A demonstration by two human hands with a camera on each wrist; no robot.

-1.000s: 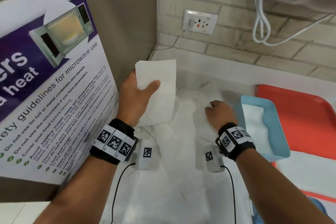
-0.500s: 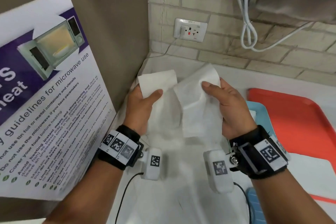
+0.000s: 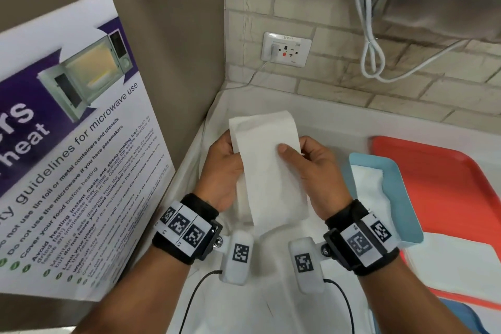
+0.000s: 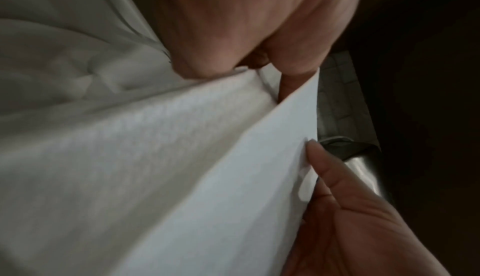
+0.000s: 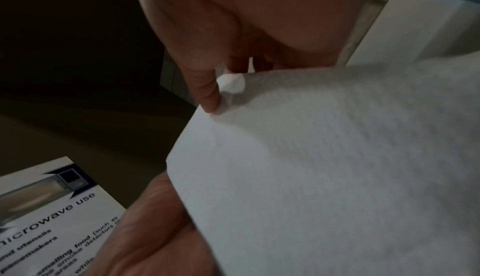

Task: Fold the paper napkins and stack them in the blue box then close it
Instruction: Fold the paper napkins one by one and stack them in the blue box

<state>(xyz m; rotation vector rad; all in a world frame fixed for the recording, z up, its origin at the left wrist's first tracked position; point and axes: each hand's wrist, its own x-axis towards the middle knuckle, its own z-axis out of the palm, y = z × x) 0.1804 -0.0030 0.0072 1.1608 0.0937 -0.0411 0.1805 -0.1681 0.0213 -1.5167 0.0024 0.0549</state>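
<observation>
Both hands up over counter corner, sharing one napkin (image 3: 271, 171) held in the air, folded over lengthwise, curved fold at the far end. Left hand (image 3: 223, 171) gripping left edge, fingers curled behind the paper. Right hand (image 3: 311, 171) pinching right edge, thumb (image 3: 284, 150) pressed on front face, fingers behind. Blue box (image 3: 401, 198) just right of right wrist, lid off, white napkins (image 3: 368, 187) stacked inside, sitting on red tray (image 3: 447, 184). More loose white paper (image 3: 244, 306) spread on counter below hands. Microwave poster (image 3: 76, 130) leaning at left; wall socket (image 3: 286, 49) behind.
</observation>
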